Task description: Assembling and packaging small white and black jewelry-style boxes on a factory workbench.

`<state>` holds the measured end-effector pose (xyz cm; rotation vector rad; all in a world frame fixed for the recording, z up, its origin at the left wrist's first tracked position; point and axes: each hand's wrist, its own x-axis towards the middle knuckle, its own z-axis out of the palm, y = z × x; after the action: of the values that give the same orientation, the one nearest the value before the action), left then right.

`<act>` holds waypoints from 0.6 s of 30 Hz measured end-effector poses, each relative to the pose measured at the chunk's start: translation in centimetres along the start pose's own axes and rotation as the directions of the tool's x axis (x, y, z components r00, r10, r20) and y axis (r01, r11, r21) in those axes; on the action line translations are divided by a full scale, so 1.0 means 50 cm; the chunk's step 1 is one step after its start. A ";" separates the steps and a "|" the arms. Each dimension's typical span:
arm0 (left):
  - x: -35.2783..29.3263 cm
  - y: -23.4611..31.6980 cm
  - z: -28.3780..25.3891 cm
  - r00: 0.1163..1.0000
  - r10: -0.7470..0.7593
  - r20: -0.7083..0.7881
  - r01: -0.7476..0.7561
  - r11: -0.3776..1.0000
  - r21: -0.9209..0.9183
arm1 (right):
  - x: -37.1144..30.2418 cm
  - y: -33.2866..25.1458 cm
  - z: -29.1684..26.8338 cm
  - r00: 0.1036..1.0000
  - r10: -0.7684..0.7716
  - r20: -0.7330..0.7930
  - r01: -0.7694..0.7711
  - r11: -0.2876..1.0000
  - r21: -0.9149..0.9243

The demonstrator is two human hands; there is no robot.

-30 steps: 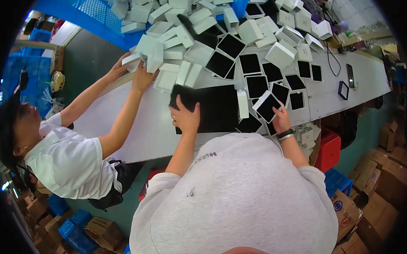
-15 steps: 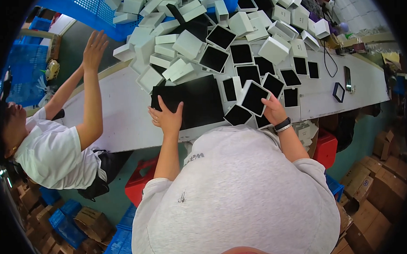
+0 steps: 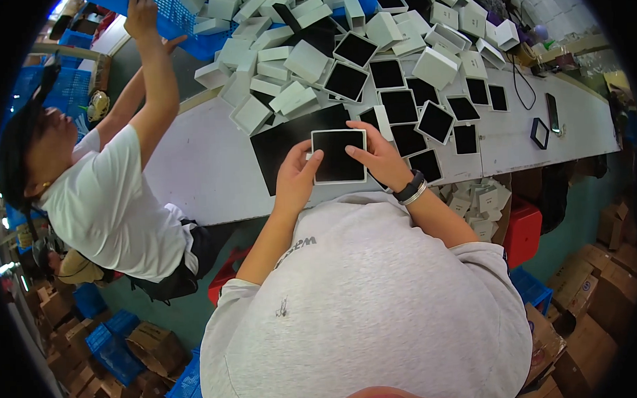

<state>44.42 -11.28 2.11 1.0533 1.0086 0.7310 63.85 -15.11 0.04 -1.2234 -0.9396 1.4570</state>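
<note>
Between my two hands is a white-rimmed box piece point(image 3: 339, 163) with a black inner face turned up. My left hand point(image 3: 296, 173) grips its left edge, thumb on the near side of the rim. From the right, my right hand point(image 3: 381, 157) closes on the other edge, its thumb over the black face. Beneath and behind it lies a flat black sheet point(image 3: 274, 148) on the white table point(image 3: 198, 161). To the right, several similar black-faced box pieces point(image 3: 399, 106) lie close together, some overlapping.
A heap of white boxes point(image 3: 307, 62) covers the table's far side, beside a blue crate point(image 3: 179, 25). A person in a white shirt point(image 3: 101, 189) reaches toward that crate at left. A phone point(image 3: 553, 113) and a small black frame point(image 3: 539, 133) lie at right. Red stool point(image 3: 522, 230) below.
The box piece has come left from the right-hand cluster to in front of me. My left hand has left the black sheet and grips the piece too. The other person reaches farther up.
</note>
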 end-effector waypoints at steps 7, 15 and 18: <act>-0.020 -0.015 -0.004 0.998 0.067 0.009 -0.066 0.939 0.336 | -0.036 -0.031 0.042 0.983 -0.057 -0.174 -0.012 0.928 -0.371; -0.009 -0.022 0.011 0.988 -0.115 0.108 0.113 0.993 0.025 | -0.054 0.020 0.027 0.986 -0.066 -0.150 0.067 0.998 0.000; -0.003 -0.023 0.020 0.987 -0.117 0.108 0.111 0.992 0.060 | -0.065 0.025 0.009 0.996 0.067 -0.058 -0.068 0.998 -0.007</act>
<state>45.28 -12.17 1.25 1.0621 0.9882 0.5483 63.22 -18.53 -0.33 -1.3085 -0.8744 1.4636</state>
